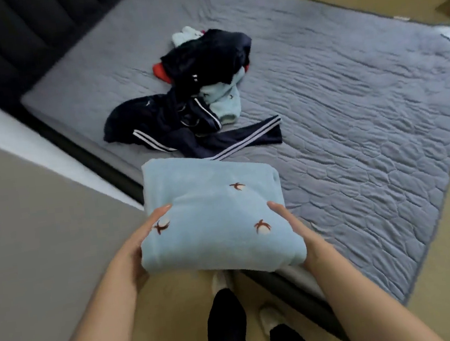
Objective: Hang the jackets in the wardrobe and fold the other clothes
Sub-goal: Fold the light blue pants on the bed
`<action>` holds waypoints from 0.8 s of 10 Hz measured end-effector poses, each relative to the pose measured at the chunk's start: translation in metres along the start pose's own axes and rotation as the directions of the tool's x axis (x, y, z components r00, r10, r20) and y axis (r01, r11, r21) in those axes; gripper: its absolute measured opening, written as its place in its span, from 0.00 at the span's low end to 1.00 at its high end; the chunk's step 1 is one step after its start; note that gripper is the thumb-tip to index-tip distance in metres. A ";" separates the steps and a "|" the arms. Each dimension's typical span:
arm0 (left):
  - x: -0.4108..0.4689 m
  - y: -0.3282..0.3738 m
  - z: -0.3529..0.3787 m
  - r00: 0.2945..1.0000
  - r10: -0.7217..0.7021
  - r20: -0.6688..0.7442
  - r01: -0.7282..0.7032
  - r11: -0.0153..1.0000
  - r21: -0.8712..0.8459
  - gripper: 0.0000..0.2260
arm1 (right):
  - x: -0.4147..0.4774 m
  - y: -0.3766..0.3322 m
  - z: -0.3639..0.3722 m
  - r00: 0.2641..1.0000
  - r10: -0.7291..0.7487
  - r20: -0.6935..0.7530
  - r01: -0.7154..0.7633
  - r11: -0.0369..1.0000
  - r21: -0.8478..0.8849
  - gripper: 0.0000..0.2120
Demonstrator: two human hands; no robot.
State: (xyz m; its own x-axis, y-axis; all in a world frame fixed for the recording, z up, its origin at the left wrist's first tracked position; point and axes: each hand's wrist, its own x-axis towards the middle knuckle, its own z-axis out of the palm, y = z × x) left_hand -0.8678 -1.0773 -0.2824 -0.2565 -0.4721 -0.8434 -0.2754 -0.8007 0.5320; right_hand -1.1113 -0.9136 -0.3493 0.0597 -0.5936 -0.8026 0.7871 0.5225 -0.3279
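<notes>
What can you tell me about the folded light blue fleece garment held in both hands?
The folded light blue fleece garment looks soft and plush, dotted with small brown bird-like motifs. It is folded into a thick rectangular bundle, held by the left hand and right hand gripping its side edges. It sits over the near edge of the grey quilted bed.
</notes>
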 end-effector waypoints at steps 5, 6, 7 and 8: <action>-0.414 -0.302 -0.130 0.556 0.124 -0.822 -0.779 0.421 -0.464 0.19 | -0.126 0.233 0.290 0.625 0.627 0.464 0.081 0.540 -0.838 0.22; -0.485 -0.392 -0.130 0.330 0.024 -0.944 -0.880 0.369 -0.299 0.27 | -0.177 0.328 0.320 0.516 0.748 0.417 0.154 0.397 -0.905 0.26; -0.565 -0.508 -0.119 0.235 -0.128 -0.964 -0.862 0.431 -0.267 0.16 | -0.234 0.451 0.337 0.305 0.852 0.426 0.216 0.374 -0.902 0.23; -0.639 -0.590 -0.120 0.106 -0.355 -0.929 -0.903 0.358 -0.239 0.10 | -0.307 0.555 0.331 0.201 0.914 0.353 0.252 0.300 -0.920 0.19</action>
State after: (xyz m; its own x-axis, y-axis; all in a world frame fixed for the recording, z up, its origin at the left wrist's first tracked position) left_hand -0.4300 -0.3476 -0.0665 0.9313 -0.1084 -0.3477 0.3545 0.0515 0.9336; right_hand -0.4895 -0.6442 -0.1194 0.9479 0.1423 -0.2850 -0.3139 0.5701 -0.7592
